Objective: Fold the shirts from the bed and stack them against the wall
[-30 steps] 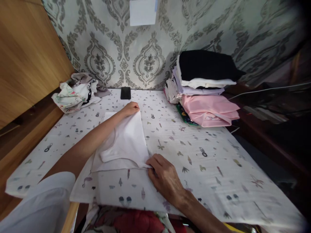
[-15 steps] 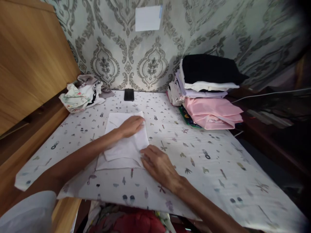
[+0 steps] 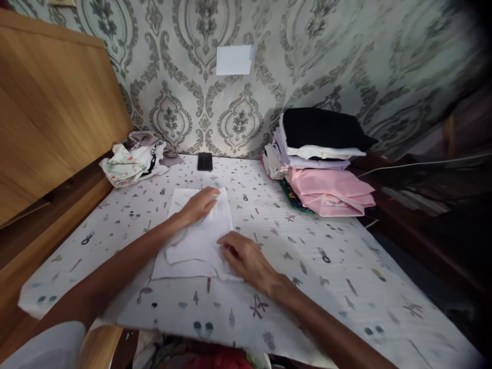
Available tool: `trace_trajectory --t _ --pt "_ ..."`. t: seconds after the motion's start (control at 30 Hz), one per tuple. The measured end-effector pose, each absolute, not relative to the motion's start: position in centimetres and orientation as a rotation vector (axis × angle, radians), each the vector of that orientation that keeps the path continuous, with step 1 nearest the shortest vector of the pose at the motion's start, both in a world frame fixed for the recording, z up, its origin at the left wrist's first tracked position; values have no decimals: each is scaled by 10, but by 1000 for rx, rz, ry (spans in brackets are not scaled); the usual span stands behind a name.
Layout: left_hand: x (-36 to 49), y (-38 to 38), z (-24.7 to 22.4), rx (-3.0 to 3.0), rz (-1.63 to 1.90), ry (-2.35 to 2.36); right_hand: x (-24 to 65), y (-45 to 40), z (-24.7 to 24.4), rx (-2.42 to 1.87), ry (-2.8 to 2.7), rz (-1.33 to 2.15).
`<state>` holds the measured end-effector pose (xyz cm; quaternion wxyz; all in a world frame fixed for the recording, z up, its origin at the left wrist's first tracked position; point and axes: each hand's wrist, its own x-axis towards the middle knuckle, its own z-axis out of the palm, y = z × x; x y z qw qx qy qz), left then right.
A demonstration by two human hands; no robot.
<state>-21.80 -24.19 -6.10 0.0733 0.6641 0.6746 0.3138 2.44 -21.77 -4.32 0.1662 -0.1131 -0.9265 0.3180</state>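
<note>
A folded white garment (image 3: 200, 241) lies in front of me, its layers stacked unevenly along the near edge. My left hand (image 3: 199, 206) rests on its upper part, palm down, with the fingers stretched toward the far right corner and the thumb apart. At the right side of the garment is my right hand (image 3: 246, 259), its fingers curled and thumb drawn in against the cloth's edge. Part of that edge is hidden under the right hand.
Folded clothes with a black piece (image 3: 325, 128) on top and a pink piece (image 3: 330, 189) lower down are stacked at the back right. Crumpled clothes (image 3: 128, 164) lie back left beside a wooden cabinet (image 3: 57, 102). A dark phone (image 3: 205, 161) lies near the wall on the patterned sheet (image 3: 292, 266).
The view has tilted up slightly. My left hand has eased back from the garment's far right corner, and my right hand has shifted slightly inward over the cloth.
</note>
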Motion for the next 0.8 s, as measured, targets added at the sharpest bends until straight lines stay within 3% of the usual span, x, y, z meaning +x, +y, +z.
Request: trace_trajectory --t 0.33,0.8 --pt "-254 -254 -59 1797 524 2497 -42 -167 -55 -869 -2781 245" --pt "-244 -154 -55 1755 854 2143 -39 -165 -60 -944 -2788 146"
